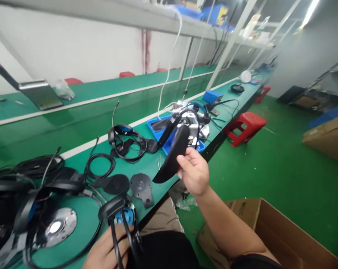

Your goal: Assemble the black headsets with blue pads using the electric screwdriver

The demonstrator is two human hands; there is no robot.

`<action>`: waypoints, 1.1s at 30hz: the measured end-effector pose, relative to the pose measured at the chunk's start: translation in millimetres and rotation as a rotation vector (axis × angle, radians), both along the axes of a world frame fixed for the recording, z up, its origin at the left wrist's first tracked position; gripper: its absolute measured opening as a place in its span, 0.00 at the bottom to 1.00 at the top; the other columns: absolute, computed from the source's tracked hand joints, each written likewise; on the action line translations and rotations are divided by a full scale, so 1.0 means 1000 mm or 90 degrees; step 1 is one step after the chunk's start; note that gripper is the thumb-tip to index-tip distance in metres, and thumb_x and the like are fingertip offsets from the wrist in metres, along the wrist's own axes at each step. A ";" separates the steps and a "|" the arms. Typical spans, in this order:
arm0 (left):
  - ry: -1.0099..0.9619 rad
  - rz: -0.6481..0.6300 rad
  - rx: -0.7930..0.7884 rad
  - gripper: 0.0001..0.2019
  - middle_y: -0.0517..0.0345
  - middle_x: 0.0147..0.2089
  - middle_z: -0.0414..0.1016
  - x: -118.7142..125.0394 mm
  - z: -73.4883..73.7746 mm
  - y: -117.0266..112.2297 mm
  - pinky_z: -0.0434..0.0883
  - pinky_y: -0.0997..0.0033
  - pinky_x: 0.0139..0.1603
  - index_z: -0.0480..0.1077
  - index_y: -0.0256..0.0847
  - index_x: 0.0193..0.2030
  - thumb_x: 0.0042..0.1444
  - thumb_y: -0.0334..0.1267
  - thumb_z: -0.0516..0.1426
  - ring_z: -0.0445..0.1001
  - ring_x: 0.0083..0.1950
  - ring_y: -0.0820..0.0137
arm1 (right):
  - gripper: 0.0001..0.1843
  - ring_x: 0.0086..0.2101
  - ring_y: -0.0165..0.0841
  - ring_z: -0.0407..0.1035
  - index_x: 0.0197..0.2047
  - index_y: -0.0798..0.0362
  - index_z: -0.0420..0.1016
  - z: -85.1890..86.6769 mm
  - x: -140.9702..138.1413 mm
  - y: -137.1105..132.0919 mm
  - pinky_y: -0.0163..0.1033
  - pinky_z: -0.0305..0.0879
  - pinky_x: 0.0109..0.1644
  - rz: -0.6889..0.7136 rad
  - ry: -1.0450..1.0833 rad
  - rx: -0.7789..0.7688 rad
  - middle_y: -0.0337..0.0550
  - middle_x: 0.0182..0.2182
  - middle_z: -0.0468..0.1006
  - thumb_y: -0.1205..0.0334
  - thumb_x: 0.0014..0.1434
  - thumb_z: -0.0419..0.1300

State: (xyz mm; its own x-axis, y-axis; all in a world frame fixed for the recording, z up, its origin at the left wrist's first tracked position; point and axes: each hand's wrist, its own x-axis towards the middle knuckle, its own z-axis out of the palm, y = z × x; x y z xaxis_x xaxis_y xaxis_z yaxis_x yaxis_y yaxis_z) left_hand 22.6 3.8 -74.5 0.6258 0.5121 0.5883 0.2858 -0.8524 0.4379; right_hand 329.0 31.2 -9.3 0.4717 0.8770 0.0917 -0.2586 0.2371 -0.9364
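My right hand (194, 172) is raised over the bench edge, fingers pinched on a curved black headband pad (173, 154) that points up and away. Low at the front, my left hand (109, 250) is closed round the black cables and frame of a headset part (121, 215) with a blue inner piece. Just beyond it lie two black ear-cup covers (141, 185) flat on the green bench (82, 220).
A partly built headset (124, 140) and coiled cable (100, 164) lie further back. Several headsets are piled at the left (15, 201). A blue tray (169, 134) holds parts. A red stool (246, 127) stands on the floor, an open cardboard box (272, 231) at my right.
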 end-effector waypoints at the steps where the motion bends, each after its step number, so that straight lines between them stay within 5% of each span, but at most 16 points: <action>1: 0.011 0.000 0.016 0.22 0.48 0.50 0.85 0.008 -0.003 -0.002 0.84 0.64 0.55 0.79 0.47 0.50 0.54 0.23 0.55 0.85 0.52 0.58 | 0.17 0.18 0.24 0.64 0.42 0.51 0.72 -0.007 0.004 -0.007 0.28 0.57 0.16 -0.010 0.010 -0.017 0.32 0.23 0.74 0.50 0.58 0.71; 5: 0.158 0.008 0.022 0.26 0.36 0.65 0.76 0.040 -0.011 0.003 0.78 0.48 0.65 0.75 0.37 0.59 0.54 0.23 0.53 0.74 0.68 0.50 | 0.18 0.17 0.23 0.63 0.42 0.49 0.69 -0.029 0.015 -0.028 0.27 0.55 0.14 -0.073 0.051 -0.094 0.31 0.24 0.73 0.51 0.57 0.71; 11: 0.341 -0.016 -0.020 0.30 0.28 0.72 0.68 0.078 -0.014 0.025 0.69 0.43 0.73 0.67 0.27 0.67 0.56 0.24 0.54 0.63 0.77 0.46 | 0.22 0.15 0.22 0.58 0.43 0.51 0.73 -0.049 0.024 -0.047 0.28 0.56 0.16 0.009 0.093 -0.212 0.29 0.19 0.70 0.55 0.49 0.76; 17: 0.289 0.045 0.047 0.18 0.30 0.63 0.77 0.085 -0.025 0.033 0.73 0.38 0.70 0.72 0.28 0.61 0.69 0.24 0.49 0.71 0.71 0.48 | 0.18 0.12 0.22 0.55 0.36 0.52 0.72 -0.048 0.019 -0.043 0.27 0.52 0.15 -0.057 0.085 -0.185 0.24 0.14 0.62 0.58 0.50 0.76; 21: 0.182 -0.009 0.051 0.18 0.32 0.57 0.81 0.076 -0.011 0.022 0.73 0.37 0.70 0.72 0.28 0.60 0.66 0.22 0.49 0.76 0.67 0.50 | 0.18 0.12 0.20 0.54 0.34 0.51 0.70 -0.041 0.007 -0.034 0.26 0.52 0.15 -0.094 0.090 -0.159 0.23 0.14 0.62 0.59 0.50 0.76; 27: 0.049 -0.047 -0.129 0.16 0.47 0.46 0.82 0.069 0.010 0.015 0.71 0.40 0.72 0.71 0.36 0.50 0.63 0.20 0.49 0.81 0.56 0.62 | 0.18 0.12 0.18 0.53 0.36 0.51 0.70 -0.033 -0.014 -0.030 0.24 0.52 0.14 -0.067 0.096 -0.159 0.23 0.16 0.64 0.59 0.51 0.75; 33: 0.026 -0.045 -0.291 0.06 0.51 0.45 0.80 0.076 0.006 0.025 0.68 0.40 0.72 0.68 0.42 0.44 0.66 0.29 0.52 0.79 0.52 0.63 | 0.16 0.12 0.18 0.54 0.35 0.51 0.70 -0.029 -0.017 -0.029 0.24 0.52 0.13 -0.050 0.065 -0.165 0.25 0.18 0.67 0.61 0.52 0.74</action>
State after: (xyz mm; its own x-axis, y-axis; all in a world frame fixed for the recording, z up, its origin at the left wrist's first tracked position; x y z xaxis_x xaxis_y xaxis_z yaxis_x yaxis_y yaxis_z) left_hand 98.7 29.1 -68.8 0.6864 0.6684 0.2865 0.2588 -0.5927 0.7627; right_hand 311.9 2.6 -38.1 0.5346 0.8253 -0.1818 -0.3453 0.0170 -0.9383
